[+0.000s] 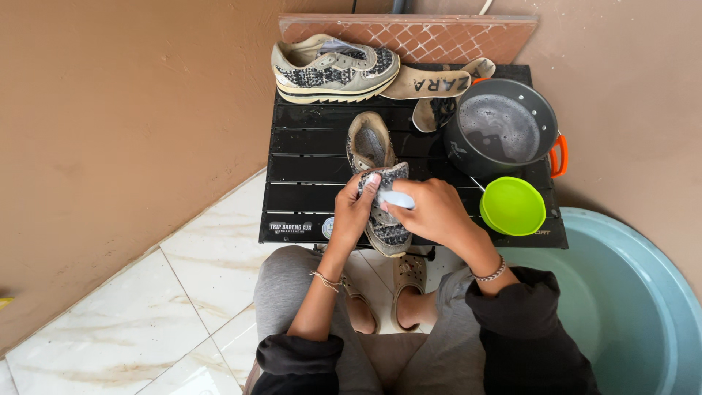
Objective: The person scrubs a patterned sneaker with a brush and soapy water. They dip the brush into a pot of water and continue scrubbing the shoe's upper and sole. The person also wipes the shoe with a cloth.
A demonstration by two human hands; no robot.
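Resting lengthwise at the centre of the black slatted folding desk (307,157): one beige and black-and-white tweed sneaker (376,183), toe toward 6 o'clock, heel toward 12.

Left hand (353,212): at 9 o'clock of the sneaker, fingers curled around its side, thumb on the upper, holding it.

Right hand (435,212): at 3 o'clock of the sneaker, fingers closed narrowly around a small white-blue brush (398,198), which touches the sneaker's upper.

Matching second sneaker (333,69): at 12 o'clock, lying across the desk's far edge.

Two beige insoles (431,84): at 1 o'clock, just beside the second sneaker, one partly over the other.

Dark grey metal pot with orange handles (504,128): at 2 o'clock, holding cloudy water.

Lime-green round plastic lid (512,206): at 3 o'clock, just beside the right hand, touching the pot's near side.

Pale blue plastic basin (643,307): at 4 o'clock, on the floor beside the desk.
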